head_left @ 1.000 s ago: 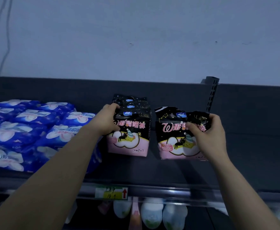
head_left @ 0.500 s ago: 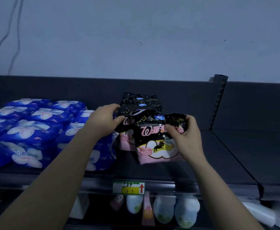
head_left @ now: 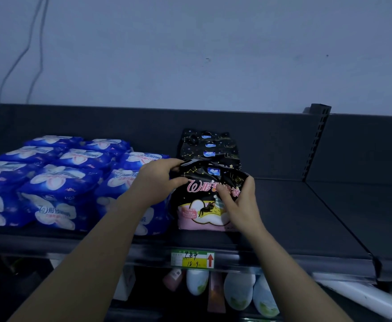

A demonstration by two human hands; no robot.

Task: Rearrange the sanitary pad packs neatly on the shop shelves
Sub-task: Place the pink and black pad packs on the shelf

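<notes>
Looking down from the head, saw blue packs (head_left: pixel 58 180) piled at the left of the dark shelf (head_left: pixel 295 217), a yellow price tag (head_left: pixel 192 259) on its edge, and bottles (head_left: pixel 239 291) below. Gripped the black-and-pink pack (head_left: pixel 202 210) with left hand (head_left: pixel 158 180) and right hand (head_left: pixel 239 203) curled round its top corners. Stood upright near the shelf front, before more black packs (head_left: pixel 210 147). Showed a cat on a white cloud; right fingers hid some pink letters.

I am in a shop. A dark metal display shelf (head_left: pixel 295 217) with a slotted upright (head_left: pixel 315 140) carries rows of identical blue packs (head_left: pixel 58 182) and black packs (head_left: pixel 210 147). A handwritten price tag (head_left: pixel 192 259) sits on its front rail (head_left: pixel 283 261), and bottles (head_left: pixel 239 289) line the level below.
</notes>
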